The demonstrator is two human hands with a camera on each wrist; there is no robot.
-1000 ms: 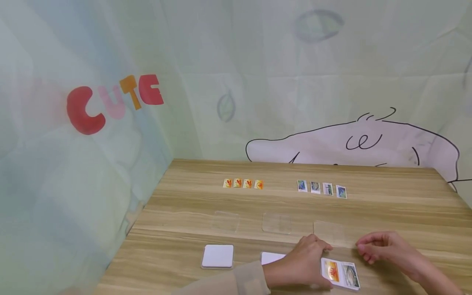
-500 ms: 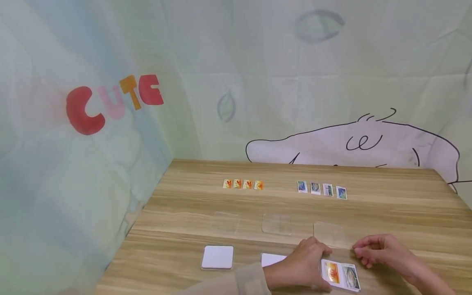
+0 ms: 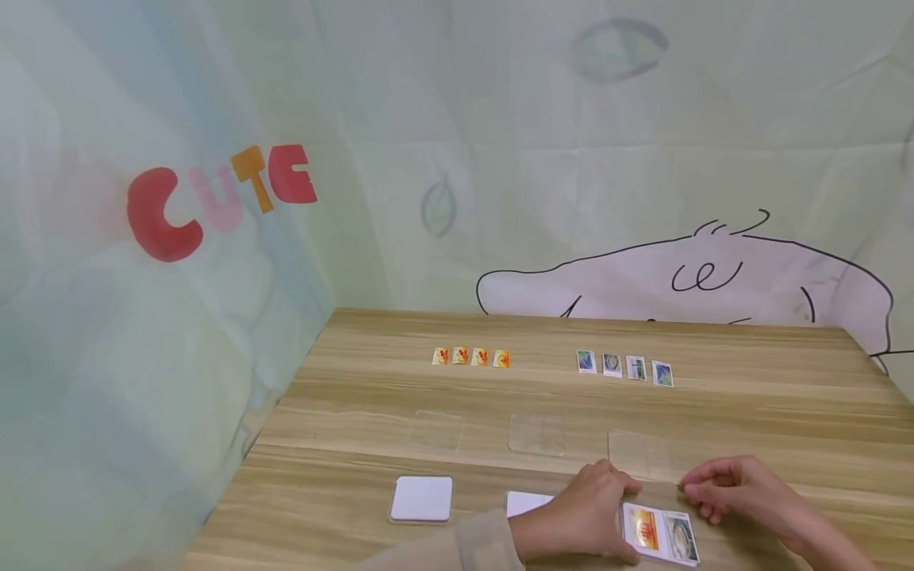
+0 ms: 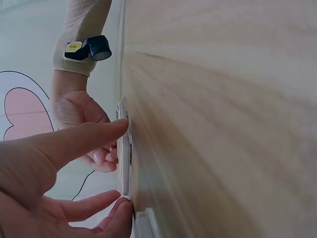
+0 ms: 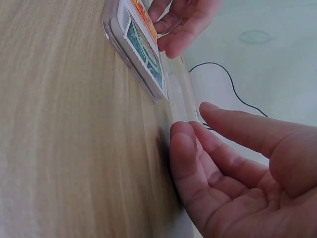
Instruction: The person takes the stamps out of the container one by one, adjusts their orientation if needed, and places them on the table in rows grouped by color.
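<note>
My left hand (image 3: 581,511) spans a flat clear square case (image 3: 677,557) with a white insert, thumb at the near edge and fingers at the far edge. On the insert lie two stamps side by side: an orange stamp (image 3: 644,529) on the left and a grey-green stamp (image 5: 143,52) with a perforated edge on the right. My right hand (image 3: 746,492) is just right of the case, fingers loosely curled and thumb apart from them in the right wrist view. Nothing shows between its fingers. Part of the case is hidden behind my left hand.
A second white-filled case (image 3: 421,498) lies at left, a third white-filled case (image 3: 527,502) partly under my left wrist. Clear square covers (image 3: 535,434) lie in a row beyond. Farther back are rows of orange stamps (image 3: 481,357) and blue-grey stamps (image 3: 635,367).
My right hand has drifted slightly left, closer to the case. My left hand keeps its grip, and the stamps lie as before.
</note>
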